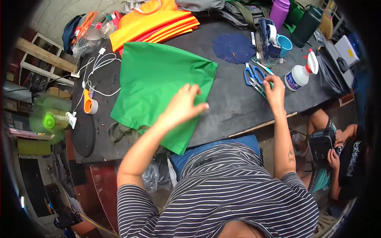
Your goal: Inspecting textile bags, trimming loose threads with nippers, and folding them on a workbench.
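A green fabric piece (158, 79), shaped like a flat bag, lies spread over the middle left of the table. Above its right part is my left hand (184, 104), thumb and fingers apart, nothing in it. Farther right, my right hand (275, 95) has its fingers closed around a small green thing (271, 85), mostly hidden, so its kind does not show. Just left of those fingers lie blue-handled scissors (249, 75), and a toothbrush (262, 66) is beyond them. A white spray bottle (297, 77) with a red and white head stands to the right.
Folded orange fabric (154, 25) is stacked at the back. A dark blue cloth piece (233, 47), a blue mug (284, 44) and a dark green bottle (307, 25) are at the back right. Tape (91, 106), white cables and a green fan (49, 121) sit left. Another person (349, 158) sits at right.
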### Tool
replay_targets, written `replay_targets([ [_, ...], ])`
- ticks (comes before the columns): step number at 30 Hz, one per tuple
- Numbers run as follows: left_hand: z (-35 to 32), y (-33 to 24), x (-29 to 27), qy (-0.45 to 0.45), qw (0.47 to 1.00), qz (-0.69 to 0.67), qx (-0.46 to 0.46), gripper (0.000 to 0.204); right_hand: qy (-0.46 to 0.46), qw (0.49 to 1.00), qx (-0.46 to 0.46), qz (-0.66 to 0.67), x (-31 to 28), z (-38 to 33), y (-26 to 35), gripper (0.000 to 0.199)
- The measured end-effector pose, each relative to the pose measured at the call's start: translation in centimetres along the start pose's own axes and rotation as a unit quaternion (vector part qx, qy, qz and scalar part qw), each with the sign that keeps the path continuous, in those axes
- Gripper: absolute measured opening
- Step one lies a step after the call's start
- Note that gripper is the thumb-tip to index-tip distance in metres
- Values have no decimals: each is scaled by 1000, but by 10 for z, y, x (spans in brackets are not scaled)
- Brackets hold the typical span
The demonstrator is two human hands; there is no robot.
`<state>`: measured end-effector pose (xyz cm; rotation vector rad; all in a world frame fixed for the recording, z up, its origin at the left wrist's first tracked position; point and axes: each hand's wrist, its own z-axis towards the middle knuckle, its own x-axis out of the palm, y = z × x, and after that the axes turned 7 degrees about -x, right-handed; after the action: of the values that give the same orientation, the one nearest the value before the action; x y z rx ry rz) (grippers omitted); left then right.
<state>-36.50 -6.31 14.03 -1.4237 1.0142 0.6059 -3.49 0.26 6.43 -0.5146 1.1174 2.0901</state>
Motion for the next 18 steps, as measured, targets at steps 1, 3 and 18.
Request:
replay_targets([
  [1, -10, -3, 13, 18, 997, 79, -18, 54, 12, 997, 21, -73, -4, -9, -7, 11],
  [3, -22, 7, 35, -3, 994, 109, -24, 57, 17, 989, 54, -138, -6, -20, -15, 18],
  [18, -12, 50, 37, -87, 949, -289, -86, 27, 23, 980, 63, -189, 1, -15, -42, 26],
])
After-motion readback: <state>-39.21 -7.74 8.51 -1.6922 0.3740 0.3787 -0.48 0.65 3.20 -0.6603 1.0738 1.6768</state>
